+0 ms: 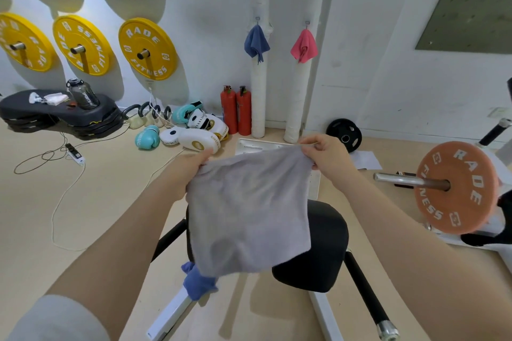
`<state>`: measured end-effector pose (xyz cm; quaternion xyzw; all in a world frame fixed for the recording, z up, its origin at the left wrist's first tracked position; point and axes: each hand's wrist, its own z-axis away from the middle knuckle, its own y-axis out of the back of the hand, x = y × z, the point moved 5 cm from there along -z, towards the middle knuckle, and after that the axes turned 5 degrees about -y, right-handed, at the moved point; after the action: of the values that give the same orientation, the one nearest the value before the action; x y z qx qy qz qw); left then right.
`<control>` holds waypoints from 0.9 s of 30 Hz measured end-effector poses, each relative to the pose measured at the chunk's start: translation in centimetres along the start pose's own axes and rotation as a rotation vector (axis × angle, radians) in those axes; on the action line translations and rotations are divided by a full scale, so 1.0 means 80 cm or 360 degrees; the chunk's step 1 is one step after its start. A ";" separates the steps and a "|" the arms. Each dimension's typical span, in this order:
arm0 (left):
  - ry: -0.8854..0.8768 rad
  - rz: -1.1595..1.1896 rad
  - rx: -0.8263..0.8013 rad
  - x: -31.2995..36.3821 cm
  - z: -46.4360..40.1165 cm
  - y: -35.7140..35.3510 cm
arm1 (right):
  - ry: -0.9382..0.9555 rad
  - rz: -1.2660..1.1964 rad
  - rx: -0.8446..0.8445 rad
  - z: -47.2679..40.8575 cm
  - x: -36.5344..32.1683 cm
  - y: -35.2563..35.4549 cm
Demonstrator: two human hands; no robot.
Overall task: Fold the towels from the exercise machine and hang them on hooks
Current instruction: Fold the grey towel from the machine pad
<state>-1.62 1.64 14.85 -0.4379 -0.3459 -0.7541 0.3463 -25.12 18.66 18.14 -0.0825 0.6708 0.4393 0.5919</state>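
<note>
The grey towel [249, 213] hangs spread in the air directly above the black seat pad [327, 243] of the exercise machine, pinched at its two top corners; the left hand [191, 171] is closed on the left corner and the right hand [327, 158] grips the right corner between thumb and fingers; it looks flat and not yet folded, so I judge this towel is at the start of its fold. Just below the seat pad's left side a blue towel [198, 281] lies bunched on the white frame, not yet dealt with. Well beyond the seat pad, on the far wall, a dark blue towel [256, 43] and a pink towel [304, 47] already hang from hooks; two done, two left, as far as shows. No container bears on the task; a water bottle [83, 94] stands far left of the seat pad, contents unclear.
</note>
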 end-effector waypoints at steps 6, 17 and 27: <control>0.0111 0.0455 -0.0241 0.003 0.022 -0.004 | -0.0407 -0.0339 -0.0149 0.026 -0.012 -0.032; -0.0383 0.0495 -0.0364 0.015 0.061 -0.023 | 0.0226 -0.0293 -0.0871 0.105 -0.087 -0.104; -0.0582 0.0735 -0.0465 0.002 0.077 -0.022 | 0.0847 0.0250 0.0003 0.118 -0.110 -0.129</control>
<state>-0.53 7.62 16.97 -0.6780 -0.1821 -0.6060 0.3739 -9.30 15.34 21.47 -0.1421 0.8074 0.4460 0.3591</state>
